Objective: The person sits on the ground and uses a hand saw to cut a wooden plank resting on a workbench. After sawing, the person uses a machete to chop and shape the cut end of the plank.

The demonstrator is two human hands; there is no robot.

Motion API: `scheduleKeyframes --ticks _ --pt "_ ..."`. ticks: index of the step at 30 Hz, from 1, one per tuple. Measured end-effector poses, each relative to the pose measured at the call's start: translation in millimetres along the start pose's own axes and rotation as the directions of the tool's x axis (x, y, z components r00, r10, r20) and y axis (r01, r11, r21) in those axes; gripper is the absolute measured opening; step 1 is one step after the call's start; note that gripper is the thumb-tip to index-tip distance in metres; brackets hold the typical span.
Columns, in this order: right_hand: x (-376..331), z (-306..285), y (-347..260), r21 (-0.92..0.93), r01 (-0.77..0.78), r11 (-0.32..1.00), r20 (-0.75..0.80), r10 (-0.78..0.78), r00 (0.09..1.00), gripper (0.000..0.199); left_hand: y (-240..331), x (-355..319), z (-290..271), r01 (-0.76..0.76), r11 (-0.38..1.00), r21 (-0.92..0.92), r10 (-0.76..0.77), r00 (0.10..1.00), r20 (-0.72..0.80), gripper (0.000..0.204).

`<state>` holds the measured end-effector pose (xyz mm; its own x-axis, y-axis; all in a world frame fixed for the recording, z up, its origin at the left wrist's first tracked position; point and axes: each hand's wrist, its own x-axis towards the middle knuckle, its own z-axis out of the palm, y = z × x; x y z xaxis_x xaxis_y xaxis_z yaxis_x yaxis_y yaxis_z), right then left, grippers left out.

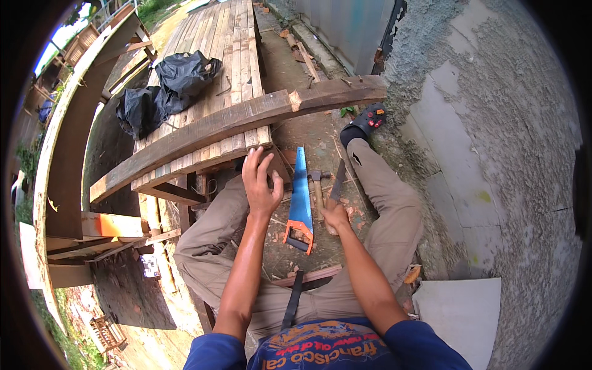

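Observation:
My right hand [335, 217] is closed round the pale handle of a machete [337, 182], its dark blade pointing away from me. My left hand [262, 182] is raised with fingers apart at the near end of the slatted bench; I cannot tell if the fingertips touch it. Between my hands a handsaw [300, 196] with a blue blade and orange and black handle lies on the ground. Beside it rests a hammer [318, 184] with a wooden handle. A long wooden beam [234, 121] lies across the bench, a pale notch cut near its right end.
The slatted bench [213, 38] carries a crumpled black plastic bag [185, 74]. A rough grey wall [518, 160] rises on the right. Near my right hip lies a white board [461, 311]. Wood chips are scattered on the ground between my legs. A wooden frame [68, 123] stands at left.

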<state>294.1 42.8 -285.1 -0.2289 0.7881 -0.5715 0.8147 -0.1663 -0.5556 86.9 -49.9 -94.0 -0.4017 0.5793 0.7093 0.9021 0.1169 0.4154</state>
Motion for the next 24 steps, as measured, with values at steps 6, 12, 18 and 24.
scheduleKeyframes --ticks 6,12,18,24 --pt "-58.8 4.7 13.1 0.272 0.235 0.933 0.031 -0.253 0.967 0.065 -19.4 -191.6 12.6 0.684 0.724 -0.086 -0.561 0.657 0.504 0.035" --pt "-216.2 -55.8 -38.3 0.027 0.352 0.935 0.076 -0.354 0.932 0.058 11.8 -109.9 15.8 0.876 0.233 -0.423 -0.524 0.480 0.704 0.035" --pt "-258.5 -66.5 -24.4 -0.111 0.545 0.831 0.094 -0.537 0.838 0.063 52.0 -98.9 -14.0 0.832 -0.056 -0.551 -0.560 0.431 0.707 0.041" --pt "-273.1 -75.4 -45.1 -0.131 0.540 0.832 0.186 -0.514 0.837 0.064 80.0 -74.3 -55.4 0.756 0.176 -0.630 -0.736 0.526 0.426 0.043"
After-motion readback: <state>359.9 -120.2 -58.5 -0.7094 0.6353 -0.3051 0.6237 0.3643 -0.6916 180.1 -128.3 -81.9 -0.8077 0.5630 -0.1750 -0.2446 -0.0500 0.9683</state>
